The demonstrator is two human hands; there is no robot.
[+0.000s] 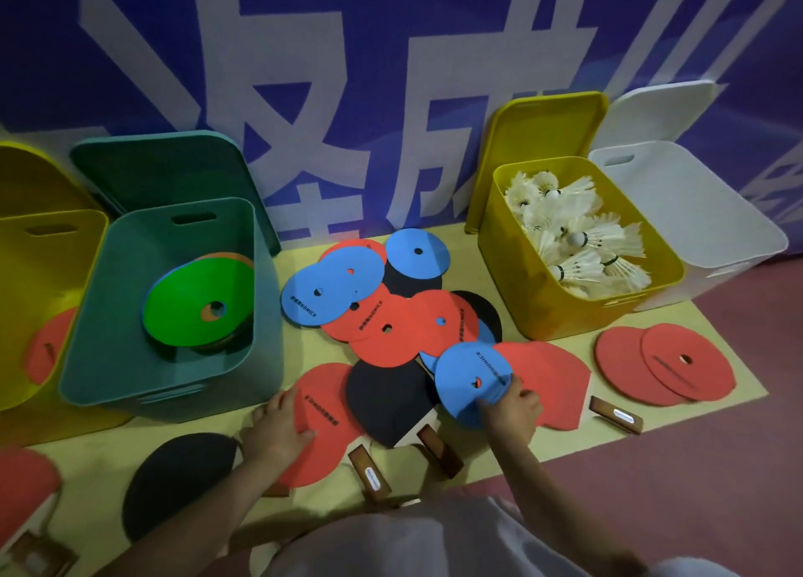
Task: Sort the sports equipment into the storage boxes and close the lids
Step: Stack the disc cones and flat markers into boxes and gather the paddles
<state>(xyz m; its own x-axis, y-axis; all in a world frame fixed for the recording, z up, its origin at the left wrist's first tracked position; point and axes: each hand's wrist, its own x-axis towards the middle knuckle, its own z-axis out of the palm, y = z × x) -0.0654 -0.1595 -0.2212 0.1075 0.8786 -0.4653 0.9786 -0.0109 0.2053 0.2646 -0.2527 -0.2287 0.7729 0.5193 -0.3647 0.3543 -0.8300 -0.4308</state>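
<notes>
the open green plastic box (130,324) holds flat round discs, a green disc (191,311) on top. the open yellow plastic box (539,311) holds white feather shuttlecocks (578,233). the right hand (510,411) pinches a blue flat disc (467,379); the left hand (276,429) rests with straight fingers on a red paddle (321,420) on the surface.

Boxes all smooth plastic, slight sheen: teal box (174,316), yellow box (565,307), white box (695,211). Flat discs (391,329) looked matt, foam/rubber-like, w/ printed txt. Paddle faces (321,424) were matt rubber; paddle handles (439,450) were varnished wood, semi-gloss. Shuttlecocks (578,233) were white feather, matt, w/ smooth cork-like tips. Mat (491,450) under everything looked matt. Backdrop (391,77) was printed fabric/vinyl, can't tell which.
</notes>
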